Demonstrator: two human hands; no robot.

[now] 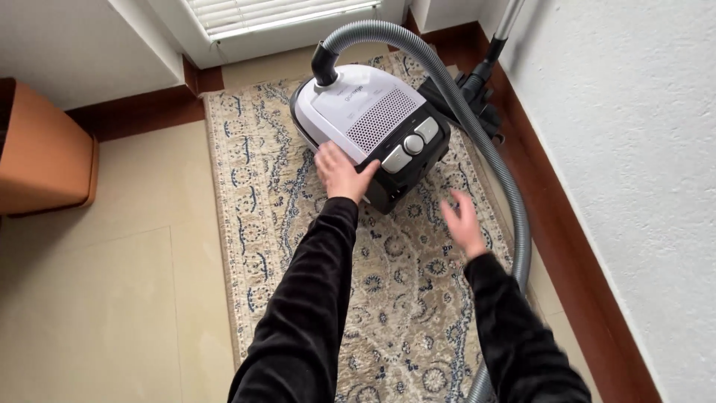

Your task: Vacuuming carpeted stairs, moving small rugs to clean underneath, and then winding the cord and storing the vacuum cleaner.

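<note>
Canister vacuum (371, 127) sits on patterned rug (388, 298), near wall corner; left hand (339, 173) flat on its rear edge, fingers spread, steadying it; right hand (464, 222) hovers just behind vacuum, fingers loosely apart, empty; grey hose (477, 142) loops along its right side.

A patterned beige-and-blue woven rug (403, 298) fills the middle, running from twelve to six o'clock over pale beige floor tiles (112, 298). At nine o'clock stands a terracotta-orange rectangular planter (41, 153). Dark brown wooden skirting (574, 261) runs along three o'clock beneath a white textured wall (649, 149). White slatted window blinds (261, 11) hang at twelve.
</note>
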